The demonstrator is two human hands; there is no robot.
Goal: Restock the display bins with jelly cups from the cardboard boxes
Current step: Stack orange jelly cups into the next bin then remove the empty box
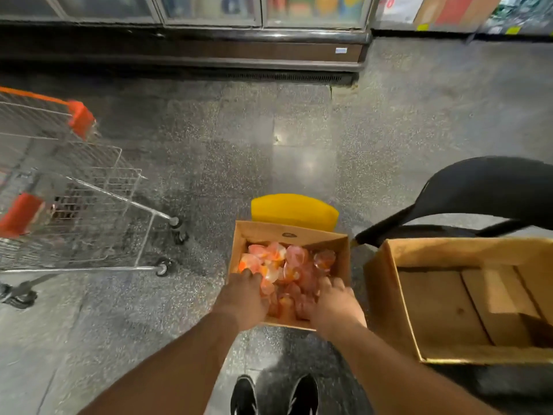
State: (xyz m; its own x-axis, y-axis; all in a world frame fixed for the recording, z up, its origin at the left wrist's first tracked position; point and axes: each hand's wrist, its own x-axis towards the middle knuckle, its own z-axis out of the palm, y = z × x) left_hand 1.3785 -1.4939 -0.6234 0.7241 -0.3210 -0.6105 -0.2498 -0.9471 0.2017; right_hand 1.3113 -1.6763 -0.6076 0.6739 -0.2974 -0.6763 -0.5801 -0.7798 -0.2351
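Note:
A small open cardboard box (291, 233) holds several orange and pink jelly cups (287, 262). It sits on a yellow stool (294, 209) in front of me. My left hand (242, 298) reaches into the box's near left side, its fingers bent down into the pile around some cups. On the near right side, my right hand (335, 304) does the same, fingers curled among the cups. The fingertips of both hands are hidden in the pile.
A larger cardboard box (386, 295) with no cups in it sits to the right, against a black chair (490, 187). A wire shopping cart (89, 199) with orange trim stands on the left. A glass-door freezer (209, 40) runs along the back, and my black shoes (273, 396) show below.

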